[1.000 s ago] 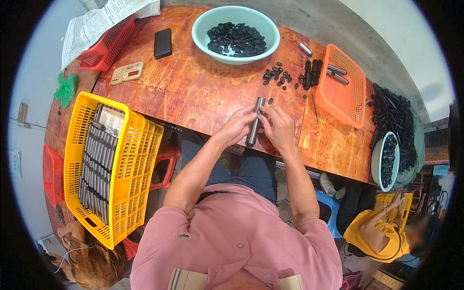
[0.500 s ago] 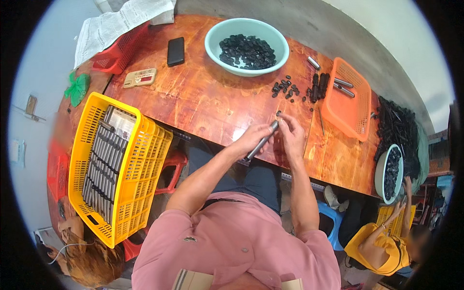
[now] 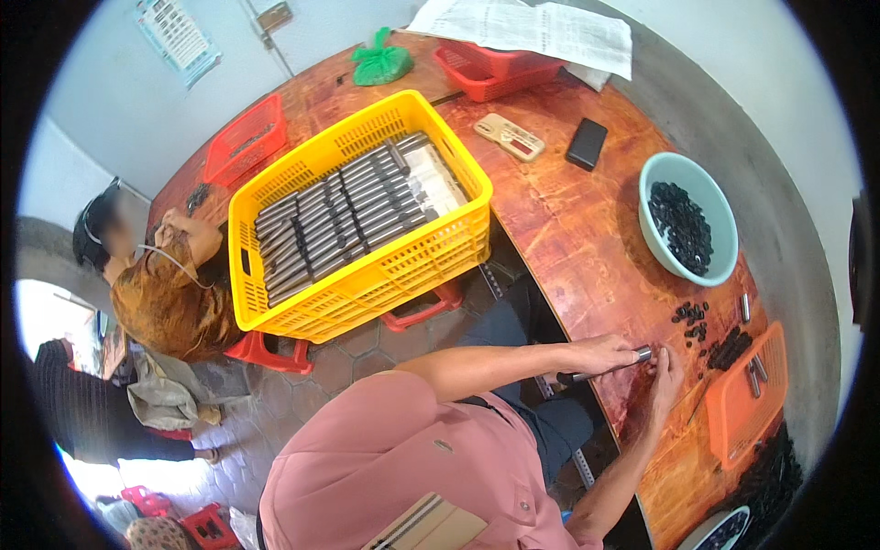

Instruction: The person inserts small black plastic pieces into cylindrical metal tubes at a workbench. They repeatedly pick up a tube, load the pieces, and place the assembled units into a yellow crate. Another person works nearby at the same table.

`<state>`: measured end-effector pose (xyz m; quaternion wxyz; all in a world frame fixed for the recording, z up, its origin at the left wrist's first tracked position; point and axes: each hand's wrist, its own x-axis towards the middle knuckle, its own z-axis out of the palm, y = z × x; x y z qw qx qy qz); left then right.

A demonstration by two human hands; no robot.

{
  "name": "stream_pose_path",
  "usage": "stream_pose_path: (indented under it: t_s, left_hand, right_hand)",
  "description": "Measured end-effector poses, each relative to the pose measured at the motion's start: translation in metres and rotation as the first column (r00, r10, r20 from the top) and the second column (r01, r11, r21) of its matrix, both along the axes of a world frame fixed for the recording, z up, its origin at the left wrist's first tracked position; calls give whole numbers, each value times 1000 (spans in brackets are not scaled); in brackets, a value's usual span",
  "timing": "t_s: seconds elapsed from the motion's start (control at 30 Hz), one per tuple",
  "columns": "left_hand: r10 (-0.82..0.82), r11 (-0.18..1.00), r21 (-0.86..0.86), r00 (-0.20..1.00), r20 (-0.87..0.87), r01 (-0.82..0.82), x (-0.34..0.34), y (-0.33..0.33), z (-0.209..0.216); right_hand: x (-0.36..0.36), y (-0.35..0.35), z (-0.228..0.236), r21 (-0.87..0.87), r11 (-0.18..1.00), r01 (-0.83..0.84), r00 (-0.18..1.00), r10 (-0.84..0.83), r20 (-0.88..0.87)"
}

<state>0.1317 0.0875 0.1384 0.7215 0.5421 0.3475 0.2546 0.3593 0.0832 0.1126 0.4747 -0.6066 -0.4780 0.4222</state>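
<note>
My left hand is closed round a metal tube with a dark lower end, held slantwise over the table's front edge. The tube's silver end points toward my right hand. The fingers of that hand are pinched together just beside this end; whatever lies between them is too small to make out. Beyond my hands, several small black oval pieces lie loose on the table. A pale teal basin farther back holds a heap of similar black pieces.
A yellow crate full of metal tubes stands on the left. An orange basket with tubes, a bundle of black parts and a thin rod lie right. A phone lies farther back. One person sits beyond the crate.
The view has swung left, so the crate and seated person show more fully. My hands still hold the tube; a small black piece seen near its upper end before is no longer visible.
</note>
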Motion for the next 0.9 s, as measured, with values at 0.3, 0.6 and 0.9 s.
stream_pose_path:
  t_s: [0.3,0.6,0.9]
  left_hand:
    - [-63,991,-110,991,120,76,-5,-2,10]
    - [-59,982,175,994,-91,74,9,-9,8]
    - [33,948,314,958,-285,61,8,-6,14]
  right_hand:
    - [-15,-6,53,-28,997,-77,992,74,-101]
    - [-8,-25,47,38,990,-136,991,136,-14]
    - [-16,-33,49,46,995,-94,996,94,7]
